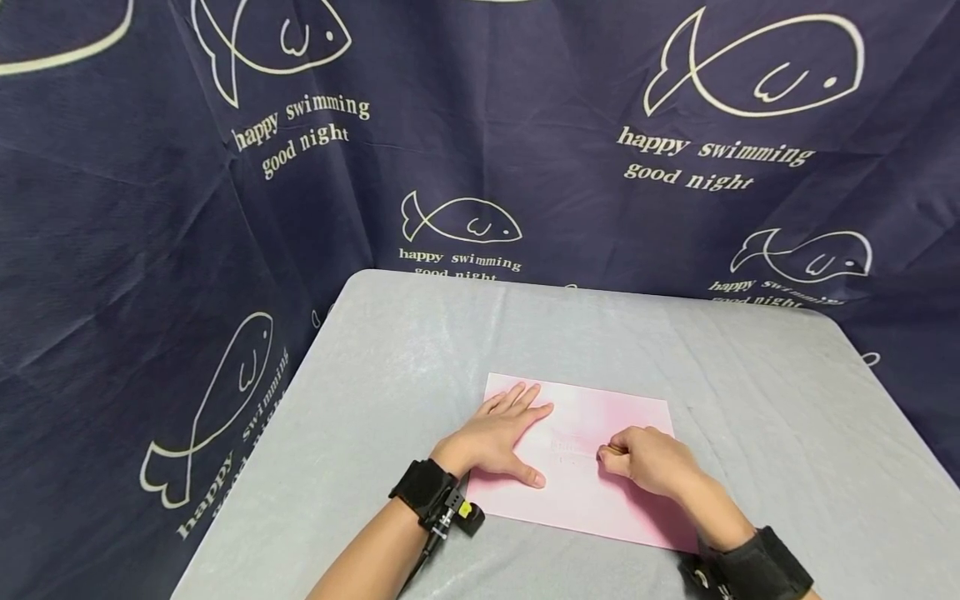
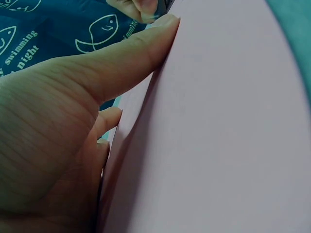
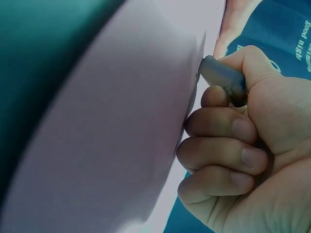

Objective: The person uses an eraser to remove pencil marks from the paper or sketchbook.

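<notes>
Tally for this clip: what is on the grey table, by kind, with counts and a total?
Pink paper sheet: 1
Small grey-blue tool, its tip on the sheet, gripped in the right hand: 1
Hands on the sheet: 2, the left hand lying flat
Black wrist straps: 2
Total: 6, on the grey table

A pink sheet of paper [image 1: 600,467] lies on the grey-covered desk [image 1: 375,375], low in the frame's centre. The left hand [image 1: 498,437] rests on its left part; the right hand [image 1: 652,462], holding a small grey pen-like tool [image 3: 223,80], sits at its right.
</notes>
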### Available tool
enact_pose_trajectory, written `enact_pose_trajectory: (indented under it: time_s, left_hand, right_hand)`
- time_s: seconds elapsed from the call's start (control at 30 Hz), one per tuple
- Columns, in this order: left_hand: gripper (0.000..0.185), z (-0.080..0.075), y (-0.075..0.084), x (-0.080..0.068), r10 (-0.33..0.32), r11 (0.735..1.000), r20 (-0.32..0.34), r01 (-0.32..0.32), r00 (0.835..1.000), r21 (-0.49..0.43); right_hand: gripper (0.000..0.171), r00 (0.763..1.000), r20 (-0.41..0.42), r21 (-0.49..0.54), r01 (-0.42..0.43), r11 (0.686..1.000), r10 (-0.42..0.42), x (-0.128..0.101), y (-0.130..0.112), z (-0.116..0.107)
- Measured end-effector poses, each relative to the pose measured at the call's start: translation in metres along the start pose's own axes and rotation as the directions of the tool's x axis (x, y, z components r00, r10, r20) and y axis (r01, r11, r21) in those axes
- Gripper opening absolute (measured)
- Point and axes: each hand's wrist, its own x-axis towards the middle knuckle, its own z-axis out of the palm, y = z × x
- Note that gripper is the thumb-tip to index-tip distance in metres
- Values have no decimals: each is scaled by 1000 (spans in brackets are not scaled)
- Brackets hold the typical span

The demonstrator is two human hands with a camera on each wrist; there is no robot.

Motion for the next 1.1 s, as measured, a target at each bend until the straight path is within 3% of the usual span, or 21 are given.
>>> enact_pose_trajectory:
  time_s: [0.3,0.6,0.83,1.1]
  left_hand:
    - [112,0,0,0,4,1000,-3,-4,1000,-6]
    - [112,-1,1,0,3,1000,-2,-3,1000,-1]
    - [112,0,-1,0,3,1000,-1,-3,1000,-4]
    - [112,1,-2,-1,5,1000,-8,-5,1000,-2]
  right_hand:
    - [43,1000,-3,7,-4,1000,4,-10,13,-6]
    - [42,1000,9,-25,18,1000,-18,-7,10,-10]
    - [43,998,-14,-76,59,995,-60,-1,-2,-12]
    - [44,985,2,-10,175,984,-175,15,-30,-8]
